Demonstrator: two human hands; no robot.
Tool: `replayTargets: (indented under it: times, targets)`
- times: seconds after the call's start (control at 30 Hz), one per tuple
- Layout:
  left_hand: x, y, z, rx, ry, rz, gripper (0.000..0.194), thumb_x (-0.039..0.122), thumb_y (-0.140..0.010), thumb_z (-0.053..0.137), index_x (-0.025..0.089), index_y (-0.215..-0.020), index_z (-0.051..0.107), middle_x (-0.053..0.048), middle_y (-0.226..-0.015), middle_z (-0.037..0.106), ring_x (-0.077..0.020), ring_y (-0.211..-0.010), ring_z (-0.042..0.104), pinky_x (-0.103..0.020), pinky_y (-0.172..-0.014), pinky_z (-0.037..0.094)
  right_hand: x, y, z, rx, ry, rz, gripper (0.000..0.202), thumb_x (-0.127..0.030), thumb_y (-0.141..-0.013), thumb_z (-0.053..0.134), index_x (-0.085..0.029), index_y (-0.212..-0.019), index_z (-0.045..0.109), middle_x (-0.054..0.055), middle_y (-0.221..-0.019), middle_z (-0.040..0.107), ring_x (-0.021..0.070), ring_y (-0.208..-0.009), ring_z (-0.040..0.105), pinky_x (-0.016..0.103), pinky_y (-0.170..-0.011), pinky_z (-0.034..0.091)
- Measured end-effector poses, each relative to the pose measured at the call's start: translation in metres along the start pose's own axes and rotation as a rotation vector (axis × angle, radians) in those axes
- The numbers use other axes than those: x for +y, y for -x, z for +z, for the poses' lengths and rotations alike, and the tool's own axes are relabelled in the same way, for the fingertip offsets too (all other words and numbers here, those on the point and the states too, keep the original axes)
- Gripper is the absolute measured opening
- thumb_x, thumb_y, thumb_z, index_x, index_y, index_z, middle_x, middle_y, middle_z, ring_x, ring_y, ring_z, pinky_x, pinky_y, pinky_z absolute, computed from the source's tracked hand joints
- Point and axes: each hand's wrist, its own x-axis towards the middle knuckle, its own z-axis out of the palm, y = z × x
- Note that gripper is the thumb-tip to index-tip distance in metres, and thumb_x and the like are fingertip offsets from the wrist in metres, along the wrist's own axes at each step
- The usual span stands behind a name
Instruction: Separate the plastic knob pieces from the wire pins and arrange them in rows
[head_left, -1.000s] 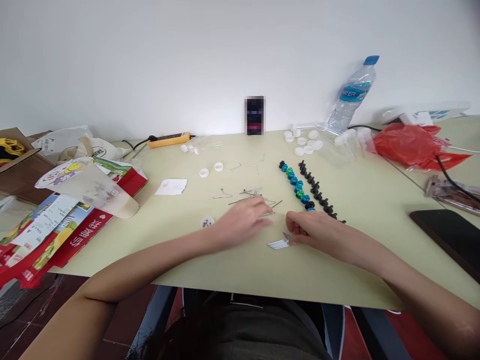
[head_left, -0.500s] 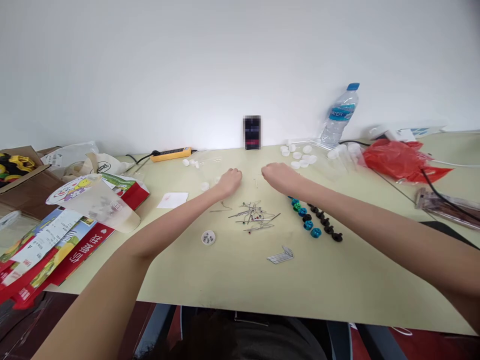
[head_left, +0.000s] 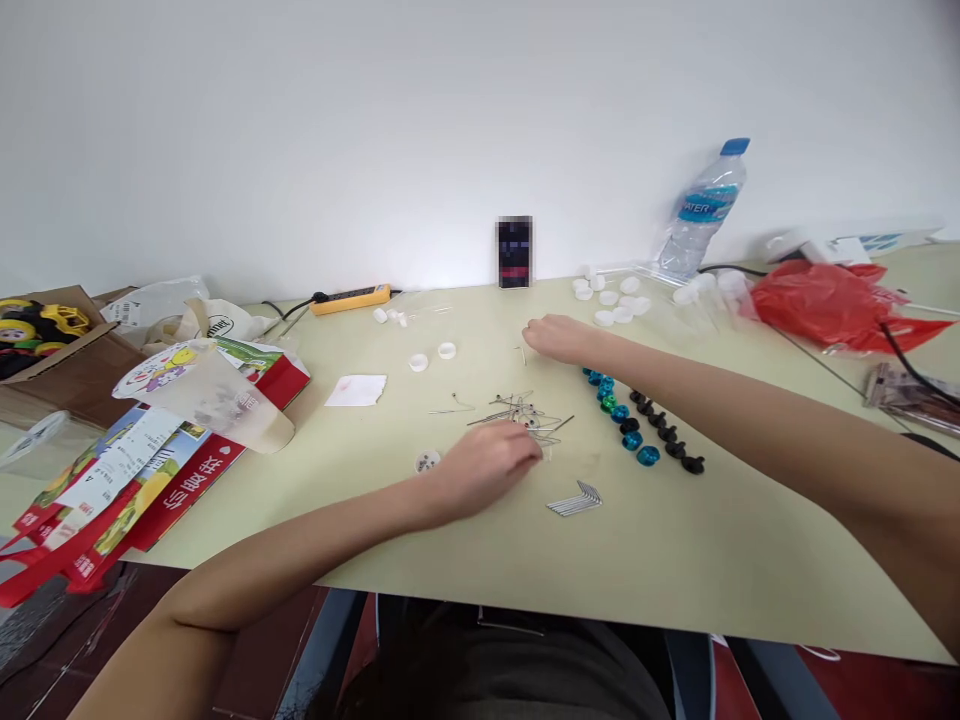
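My left hand point(head_left: 487, 468) is at the near edge of a loose pile of thin metal rods point(head_left: 517, 405). Its fingers are curled together, and anything between them is hidden. My right hand point(head_left: 561, 340) rests farther back with fingers bent inward; its grip is hidden too. A small bent metal piece point(head_left: 523, 356) is just left of its fingertips, and I cannot tell if they touch. L-shaped metal rods point(head_left: 576, 500) lie neatly side by side nearer me. A round white cap with small pieces point(head_left: 427, 461) sits left of my left hand. One thin bent rod point(head_left: 454, 408) lies apart.
Rows of blue-green knobs point(head_left: 631, 440) and black knobs point(head_left: 675, 450) run below my right forearm. White caps point(head_left: 622, 313) lie behind it. A phone point(head_left: 514, 252) and a water bottle point(head_left: 705, 215) lean at the wall. A plastic cup point(head_left: 225, 400) tilts over boxes on the left.
My left hand has come back toward me and rightward, from beside the white caps to the rod pile, uncovering two caps. My right hand stays roughly in place; the view has shifted slightly.
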Motion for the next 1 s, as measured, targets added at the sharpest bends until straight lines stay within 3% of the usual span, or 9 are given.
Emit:
replayTargets:
  times: [0.13, 0.23, 0.4, 0.53, 0.67, 0.8, 1.0]
  targets:
    - [0.021, 0.010, 0.024, -0.080, -0.086, 0.075, 0.025, 0.017, -0.094, 0.038, 0.014, -0.092, 0.063, -0.007, -0.088, 0.062, -0.0169, -0.085, 0.058, -0.028, -0.076, 0.048, -0.009, 0.041, -0.025, 0.090, -0.024, 0.063, 0.019, -0.005, -0.086, 0.040, -0.009, -0.091, 0.058, 0.013, -0.084, 0.062, 0.0178, -0.066, 0.055, 0.028, -0.054, 0.026]
    - [0.022, 0.008, 0.035, -0.060, -0.081, 0.071, 0.025, 0.018, -0.095, 0.039, 0.015, -0.094, 0.063, -0.007, -0.089, 0.061, -0.0163, -0.086, 0.058, -0.028, -0.078, 0.048, -0.028, 0.083, -0.040, 0.232, -0.296, 0.077, 0.022, -0.017, -0.092, 0.037, -0.015, -0.083, 0.056, 0.007, -0.078, 0.062, 0.0144, -0.061, 0.050, 0.027, -0.054, 0.026]
    - [0.024, 0.011, 0.032, 0.068, 0.000, 0.094, 0.028, 0.024, -0.096, 0.038, 0.014, -0.095, 0.063, -0.006, -0.091, 0.062, -0.0138, -0.084, 0.057, -0.026, -0.081, 0.048, -0.068, 0.130, -0.039, 0.212, -0.654, -0.073, 0.022, -0.022, -0.093, 0.037, -0.018, -0.083, 0.056, 0.002, -0.076, 0.061, 0.0127, -0.063, 0.052, 0.025, -0.057, 0.031]
    - [0.017, 0.022, 0.017, 0.154, 0.028, 0.080, 0.027, 0.024, -0.096, 0.039, 0.013, -0.090, 0.062, -0.006, -0.085, 0.064, -0.0142, -0.081, 0.057, -0.027, -0.077, 0.049, -0.084, 0.134, -0.031, 0.034, -0.855, 0.031, 0.021, -0.022, -0.089, 0.041, -0.019, -0.074, 0.055, -0.001, -0.063, 0.060, 0.0117, -0.058, 0.052, 0.024, -0.055, 0.032]
    - [0.005, 0.029, 0.011, 0.140, -0.017, 0.035, 0.025, 0.023, -0.096, 0.038, 0.013, -0.093, 0.061, -0.006, -0.085, 0.064, -0.0156, -0.082, 0.057, -0.029, -0.077, 0.049, -0.089, 0.124, -0.023, -0.150, -0.955, 0.194, 0.019, -0.019, -0.081, 0.047, -0.020, -0.063, 0.054, -0.002, -0.058, 0.061, 0.0114, -0.056, 0.052, 0.023, -0.050, 0.031]
    - [0.006, 0.031, 0.018, 0.077, -0.072, 0.050, 0.025, 0.026, -0.096, 0.037, 0.015, -0.100, 0.060, -0.007, -0.091, 0.062, -0.0171, -0.088, 0.056, -0.031, -0.078, 0.050, -0.099, 0.120, -0.014, -0.105, -0.894, 0.242, 0.018, -0.017, -0.076, 0.048, -0.019, -0.059, 0.052, -0.002, -0.061, 0.061, 0.0109, -0.057, 0.049, 0.024, -0.051, 0.028]
    - [0.017, 0.031, 0.026, -0.005, -0.131, 0.085, 0.030, 0.032, -0.097, 0.035, 0.012, -0.109, 0.055, -0.009, -0.092, 0.057, -0.0174, -0.086, 0.053, -0.031, -0.079, 0.049, -0.102, 0.128, -0.023, 0.000, -0.742, 0.216, 0.043, -0.034, -0.090, 0.040, -0.018, -0.050, 0.043, -0.002, -0.047, 0.044, 0.0114, -0.049, 0.036, 0.029, -0.052, 0.021]
